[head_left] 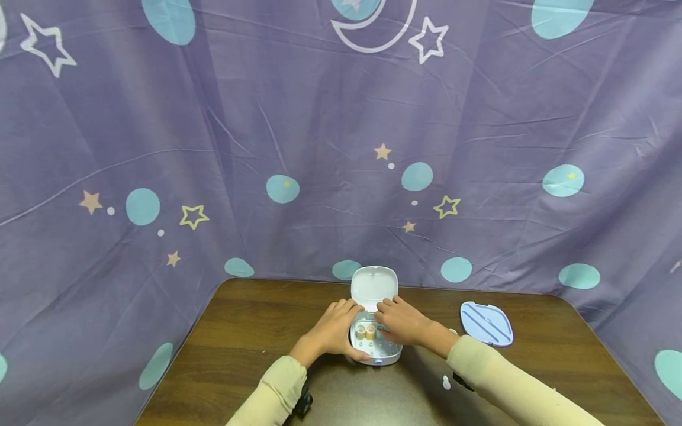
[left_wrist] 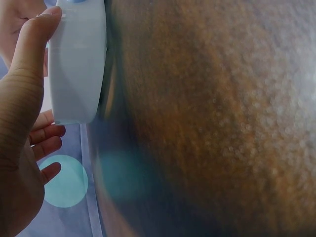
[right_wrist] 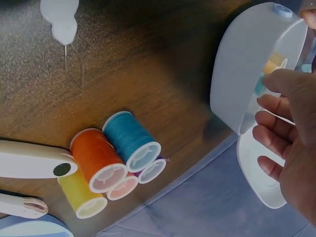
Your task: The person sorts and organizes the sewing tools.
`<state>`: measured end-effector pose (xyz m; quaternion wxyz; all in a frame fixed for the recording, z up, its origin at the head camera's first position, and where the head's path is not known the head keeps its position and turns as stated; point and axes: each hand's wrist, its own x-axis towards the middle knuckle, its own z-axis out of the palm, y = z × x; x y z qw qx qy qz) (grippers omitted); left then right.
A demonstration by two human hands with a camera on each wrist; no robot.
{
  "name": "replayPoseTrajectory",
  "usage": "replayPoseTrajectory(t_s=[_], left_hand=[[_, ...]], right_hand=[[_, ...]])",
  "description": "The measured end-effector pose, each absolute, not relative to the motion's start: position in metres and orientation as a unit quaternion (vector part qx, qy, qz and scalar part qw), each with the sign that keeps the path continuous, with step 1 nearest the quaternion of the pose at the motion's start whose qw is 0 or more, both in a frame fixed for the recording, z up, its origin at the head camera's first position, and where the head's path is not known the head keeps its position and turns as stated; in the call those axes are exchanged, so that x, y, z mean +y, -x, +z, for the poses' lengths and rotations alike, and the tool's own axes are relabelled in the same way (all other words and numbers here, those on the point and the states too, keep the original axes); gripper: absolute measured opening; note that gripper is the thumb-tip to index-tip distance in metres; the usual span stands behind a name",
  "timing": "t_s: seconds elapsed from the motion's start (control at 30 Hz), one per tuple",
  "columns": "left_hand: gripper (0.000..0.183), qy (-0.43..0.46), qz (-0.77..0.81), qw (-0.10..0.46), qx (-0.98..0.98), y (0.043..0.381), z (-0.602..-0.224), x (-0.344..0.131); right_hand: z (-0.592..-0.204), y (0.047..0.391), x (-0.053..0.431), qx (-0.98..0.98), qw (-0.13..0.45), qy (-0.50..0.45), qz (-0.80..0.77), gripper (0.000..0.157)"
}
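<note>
A white sewing box (head_left: 391,356) stands on the table with its lid (head_left: 375,285) raised at the back. My left hand (head_left: 334,330) grips the box's left side, the thumb at its front wall (left_wrist: 76,74) and the other fingers farther back. Inside, two tan-orange thread spools (head_left: 370,333) stand side by side on the left of the pegged base. My right hand (head_left: 402,320) reaches into the box from the right and pinches a teal thread spool (right_wrist: 259,86) beside them. Fingers partly hide that spool.
Right of the box lie several loose thread spools (right_wrist: 98,158), a needle threader (right_wrist: 64,27) and a white tool with a dark oval button (right_wrist: 34,160). A light-blue tray insert (head_left: 486,323) lies farther right. A patterned curtain (head_left: 319,236) hangs behind the table (head_left: 250,331).
</note>
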<state>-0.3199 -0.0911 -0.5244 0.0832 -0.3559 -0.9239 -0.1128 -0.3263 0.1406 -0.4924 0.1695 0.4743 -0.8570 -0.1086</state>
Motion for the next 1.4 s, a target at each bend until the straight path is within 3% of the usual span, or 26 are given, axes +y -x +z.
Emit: replayPoseTrajectory(t_s=[1.0, 1.4], left_hand=[[0.107, 0.36, -0.112, 0.096, -0.921, 0.32, -0.526, -0.091], [0.106, 0.361, -0.114, 0.097, -0.92, 0.32, -0.525, -0.092]], right_hand=[[-0.499, 0.327, 0.141, -0.848, 0.202, -0.473, -0.128, 0.038], [-0.485, 0.325, 0.145, -0.849, 0.214, -0.476, -0.084, 0.035]])
